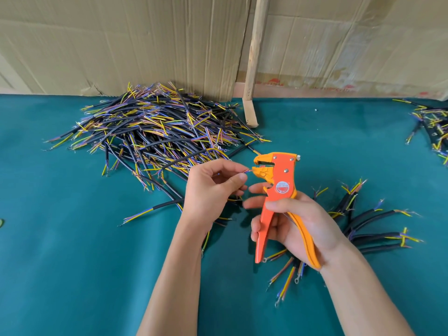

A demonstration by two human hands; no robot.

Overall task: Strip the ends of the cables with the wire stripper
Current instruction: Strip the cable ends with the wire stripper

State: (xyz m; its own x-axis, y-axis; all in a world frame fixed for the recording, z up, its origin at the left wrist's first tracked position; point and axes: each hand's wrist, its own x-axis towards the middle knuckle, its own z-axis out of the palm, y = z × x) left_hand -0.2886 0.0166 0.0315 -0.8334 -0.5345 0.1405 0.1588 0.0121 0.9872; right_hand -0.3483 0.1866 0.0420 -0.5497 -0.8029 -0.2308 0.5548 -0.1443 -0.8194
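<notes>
Feeding wire end [247, 171] from left hand [213, 187] toward wire stripper [278, 190] in right hand [298, 224].

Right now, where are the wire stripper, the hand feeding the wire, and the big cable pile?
wire stripper [281, 187]: head view, on its orange body at the round label.
left hand [211, 187]: head view, on the back of the hand.
big cable pile [155, 124]: head view, on the pile's middle.
</notes>
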